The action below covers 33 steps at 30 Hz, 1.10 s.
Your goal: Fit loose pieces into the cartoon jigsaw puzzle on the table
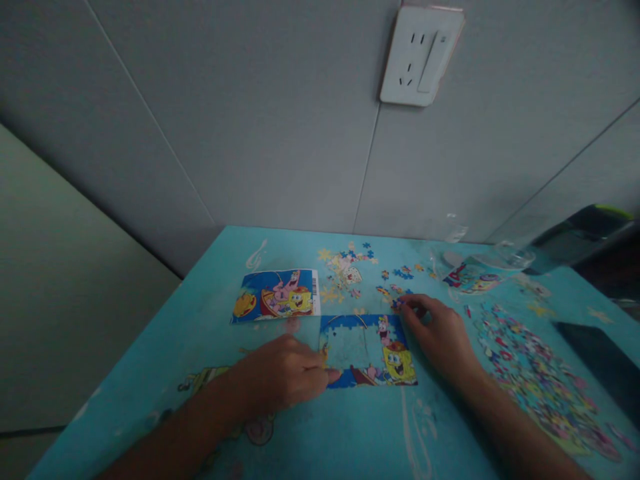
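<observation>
A partly assembled jigsaw puzzle (399, 363) lies flat on the table, its border joined around an open middle that shows the tabletop. My left hand (287, 373) rests at the puzzle's lower left corner, fingers extended and touching its edge. Just above the upper right corner, my right hand (443, 333) pinches a small dark blue puzzle piece (399, 304) between thumb and fingertips. Behind the puzzle to the left is the printed reference picture (275, 293), showing a yellow sponge character and a pink one. Loose pieces (404, 272) are scattered beyond my right hand.
More pieces (350, 257) lie by the picture's right side. A large heap of mixed pieces (535, 373) covers the table's right side, beside a dark flat object (600, 357). A clear plastic container (480, 273) lies near the wall, below a socket (423, 57). The tablecloth (150, 347) is turquoise.
</observation>
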Available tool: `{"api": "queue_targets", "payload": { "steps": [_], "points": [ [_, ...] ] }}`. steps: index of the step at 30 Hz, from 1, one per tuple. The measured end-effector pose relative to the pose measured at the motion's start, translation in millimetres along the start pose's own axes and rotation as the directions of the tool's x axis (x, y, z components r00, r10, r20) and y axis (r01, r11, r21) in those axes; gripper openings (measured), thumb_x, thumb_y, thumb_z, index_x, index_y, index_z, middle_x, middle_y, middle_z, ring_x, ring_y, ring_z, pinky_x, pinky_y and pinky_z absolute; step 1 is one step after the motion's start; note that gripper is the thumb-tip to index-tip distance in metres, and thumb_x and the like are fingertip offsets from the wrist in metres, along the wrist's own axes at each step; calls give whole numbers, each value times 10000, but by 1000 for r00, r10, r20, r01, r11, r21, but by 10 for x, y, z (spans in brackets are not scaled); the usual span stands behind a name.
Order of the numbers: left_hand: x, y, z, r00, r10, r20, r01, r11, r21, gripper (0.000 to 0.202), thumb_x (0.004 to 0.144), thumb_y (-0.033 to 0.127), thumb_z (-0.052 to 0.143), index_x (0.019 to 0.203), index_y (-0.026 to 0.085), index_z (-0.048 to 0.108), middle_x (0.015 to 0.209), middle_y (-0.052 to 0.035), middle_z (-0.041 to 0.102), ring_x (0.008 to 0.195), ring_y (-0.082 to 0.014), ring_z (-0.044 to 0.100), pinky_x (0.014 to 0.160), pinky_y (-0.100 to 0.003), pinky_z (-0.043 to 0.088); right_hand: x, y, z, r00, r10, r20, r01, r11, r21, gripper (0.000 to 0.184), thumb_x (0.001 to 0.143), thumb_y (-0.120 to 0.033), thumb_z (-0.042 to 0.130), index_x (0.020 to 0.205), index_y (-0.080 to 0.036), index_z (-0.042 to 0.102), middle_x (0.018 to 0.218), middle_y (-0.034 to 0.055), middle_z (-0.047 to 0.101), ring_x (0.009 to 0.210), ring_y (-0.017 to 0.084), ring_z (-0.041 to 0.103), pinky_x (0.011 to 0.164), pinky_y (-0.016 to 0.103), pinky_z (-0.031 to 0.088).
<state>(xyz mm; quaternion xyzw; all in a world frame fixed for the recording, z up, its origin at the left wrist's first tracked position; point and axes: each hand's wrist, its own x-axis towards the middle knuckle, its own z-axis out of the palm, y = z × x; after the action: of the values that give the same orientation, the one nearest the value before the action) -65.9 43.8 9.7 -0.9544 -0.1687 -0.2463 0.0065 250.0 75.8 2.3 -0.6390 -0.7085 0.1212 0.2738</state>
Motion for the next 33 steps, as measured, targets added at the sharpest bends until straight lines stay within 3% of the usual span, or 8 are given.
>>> {"api": "queue_targets", "payload": {
  "steps": [5, 10, 16, 19, 22, 24, 28, 33],
  "points": [
    [36, 12, -14, 1000, 29, -8, -29, 999, -32, 386, 1000, 160, 526, 616, 177, 492, 555, 44, 502, 469, -87, 419, 467, -300, 316, 45, -39, 81, 998, -54, -20, 54, 999, 6, 274, 948, -355, 544, 1084, -202, 727, 1016, 84, 751, 858, 251, 672, 816, 406, 501],
    [11, 15, 70, 1000, 16, 1, -16, 994, 104, 354, 985, 137, 516, 632, 178, 509, 548, 31, 528, 467, -98, 453, 439, -287, 343, 119, -103, 155, 991, -137, 5, 137, 990, -36, 252, 950, -317, 545, 1105, -244, 730, 1100, 71, 747, 1012, 269, 655, 897, 440, 483],
    [24, 115, 103, 1000, 17, 19, -19, 994, 112, 365, 950, 125, 507, 589, 184, 502, 521, 14, 540, 438, -113, 478, 409, -289, 351, 381, -158, 169, 972, -210, 107, 225, 962, -155, 235, 938, -330, 564, 1065, -274, 753, 1033, 58, 759, 990, 271, 646, 908, 445, 444],
    [62, 190, 53, 1000, 3, 7, -4, 993, 116, 369, 917, 149, 531, 551, 185, 512, 483, 6, 537, 407, -133, 485, 407, -309, 368, 419, -214, 102, 972, -221, 82, 234, 949, -210, 241, 942, -386, 573, 1043, -275, 761, 993, 72, 745, 993, 279, 640, 878, 421, 441],
    [57, 204, 45, 999, -25, -22, 26, 995, 91, 386, 897, 174, 558, 514, 190, 508, 443, 13, 526, 364, -145, 471, 386, -325, 350, 269, -259, 29, 973, -231, 32, 233, 962, -146, 251, 950, -441, 562, 947, -244, 717, 919, 68, 712, 858, 236, 653, 790, 356, 467],
    [35, 179, 64, 999, -3, -34, 7, 995, 100, 385, 889, 175, 578, 510, 189, 513, 430, 18, 523, 352, -142, 468, 375, -315, 326, 97, -262, 16, 982, -186, -35, 181, 976, -125, 240, 920, -462, 596, 834, -239, 615, 801, 44, 682, 732, 216, 638, 703, 333, 465],
    [11, 128, 92, 999, 13, -32, -10, 995, 100, 371, 883, 178, 591, 516, 188, 536, 434, 18, 536, 354, -131, 472, 369, -286, 311, -213, -211, 74, 992, -120, 31, 124, 980, -157, 370, 949, -446, 538, 656, -254, 418, 546, -24, 546, 469, 152, 503, 519, 296, 377],
    [38, 134, 92, 995, -9, 103, 0, 996, 91, 356, 912, 180, 543, 558, 202, 570, 446, 25, 548, 370, -129, 484, 358, -290, 297, -362, -151, 147, 975, -218, 26, 220, 964, -152, 425, 935, -425, 528, 579, -251, 376, 445, -56, 355, 373, 113, 384, 427, 273, 312]
  ]
}}
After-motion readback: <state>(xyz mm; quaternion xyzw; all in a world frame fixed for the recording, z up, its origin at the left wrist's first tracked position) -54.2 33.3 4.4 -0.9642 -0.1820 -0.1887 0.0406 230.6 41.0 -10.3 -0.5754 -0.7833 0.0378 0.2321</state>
